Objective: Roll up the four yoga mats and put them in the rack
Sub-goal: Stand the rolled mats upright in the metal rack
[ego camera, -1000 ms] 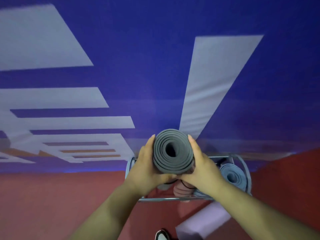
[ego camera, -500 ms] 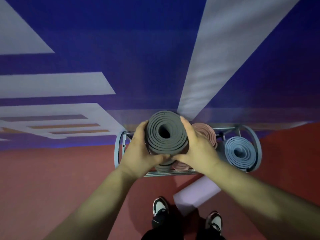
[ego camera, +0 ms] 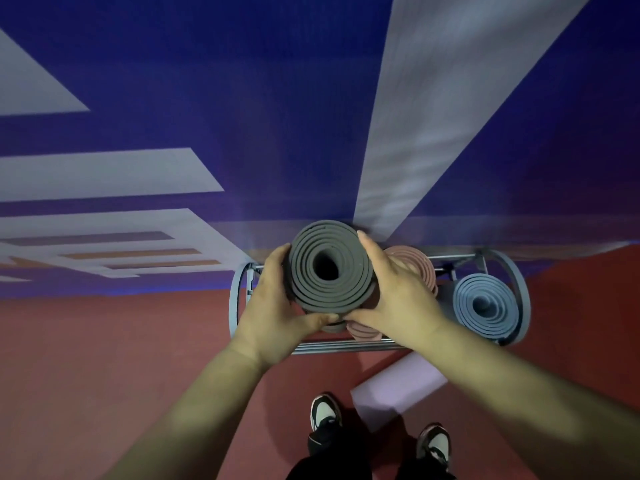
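Note:
A rolled dark grey yoga mat (ego camera: 329,268) stands on end over the metal rack (ego camera: 239,299), its spiral end facing me. My left hand (ego camera: 273,313) grips its left side and my right hand (ego camera: 394,299) grips its right side, thumbs meeting under the roll. In the rack stand a rolled pink mat (ego camera: 415,268) behind my right hand and a rolled blue mat (ego camera: 481,303) at the right end. Another pink roll (ego camera: 363,330) and a grey roll show just below the held mat.
The rack stands against a blue wall (ego camera: 242,98) with white stripes. A lilac mat (ego camera: 398,386) lies on the red floor in front of the rack. My two shoes (ego camera: 325,414) are at the bottom of the view.
The view has tilted down, showing the whole rack and my shoes. The grey roll in both hands has come lower over the rack's left part.

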`<move>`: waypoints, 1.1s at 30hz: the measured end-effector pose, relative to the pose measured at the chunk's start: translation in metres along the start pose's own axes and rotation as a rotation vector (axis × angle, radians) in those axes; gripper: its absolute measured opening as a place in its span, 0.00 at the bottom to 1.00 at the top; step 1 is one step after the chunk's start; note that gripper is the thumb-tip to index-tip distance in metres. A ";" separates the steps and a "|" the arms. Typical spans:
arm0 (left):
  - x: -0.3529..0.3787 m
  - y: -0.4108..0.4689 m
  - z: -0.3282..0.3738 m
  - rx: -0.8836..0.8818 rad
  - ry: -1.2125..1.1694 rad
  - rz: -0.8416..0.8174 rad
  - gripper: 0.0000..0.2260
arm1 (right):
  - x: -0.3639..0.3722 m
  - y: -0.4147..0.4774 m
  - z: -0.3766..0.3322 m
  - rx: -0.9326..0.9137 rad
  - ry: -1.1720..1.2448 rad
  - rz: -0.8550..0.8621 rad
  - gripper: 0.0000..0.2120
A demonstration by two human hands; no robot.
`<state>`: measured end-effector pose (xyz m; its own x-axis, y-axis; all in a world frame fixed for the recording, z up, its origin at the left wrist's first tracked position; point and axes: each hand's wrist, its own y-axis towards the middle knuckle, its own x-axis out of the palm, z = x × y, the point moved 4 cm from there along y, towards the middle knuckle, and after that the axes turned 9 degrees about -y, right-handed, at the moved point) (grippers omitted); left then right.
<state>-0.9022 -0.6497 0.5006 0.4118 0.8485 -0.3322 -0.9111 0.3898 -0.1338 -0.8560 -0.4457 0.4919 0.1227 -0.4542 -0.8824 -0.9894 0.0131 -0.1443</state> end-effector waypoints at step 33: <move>0.085 0.054 -0.097 -0.291 0.455 -0.280 0.54 | 0.067 0.031 0.126 0.424 -0.122 -0.261 0.58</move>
<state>-0.9183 -0.5916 0.3749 0.6471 0.4644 -0.6047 -0.7623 0.4078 -0.5026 -0.8690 -0.3634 0.3718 0.3948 -0.3840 -0.8347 -0.8093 0.2846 -0.5138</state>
